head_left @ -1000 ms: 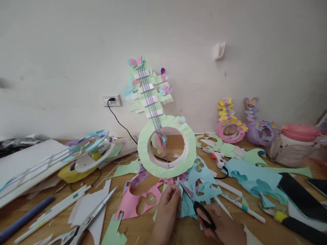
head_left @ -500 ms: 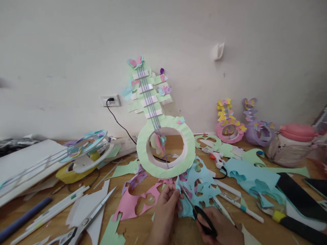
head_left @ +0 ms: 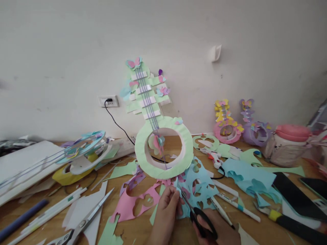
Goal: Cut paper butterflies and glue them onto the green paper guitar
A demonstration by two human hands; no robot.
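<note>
At the bottom middle, my left hand (head_left: pixel 165 214) pinches the edge of a light blue paper sheet (head_left: pixel 198 190) full of cut-out holes. My right hand (head_left: pixel 217 231) grips black-handled scissors (head_left: pixel 196 212) whose blades point up and left into that blue paper, right beside my left fingertips. Just behind them a green paper guitar (head_left: pixel 163 136) with butterflies and purple strings leans against the white wall. A pink paper scrap (head_left: pixel 135 204) with cut-outs lies left of my left hand.
Metal scissors (head_left: pixel 85 221) and white pens (head_left: pixel 51 211) lie at the lower left. A flat blue paper guitar (head_left: pixel 81 146) sits on a yellow tape roll. A glue gun (head_left: pixel 214 158), small pink and purple guitars (head_left: pixel 227 126), a pink-lidded jar (head_left: pixel 291 143) and a knife (head_left: pixel 288 221) are on the right.
The view has shifted slightly so everything sits a little further left. My hands have edged lower in the picture, still holding the blue paper and the scissors.
</note>
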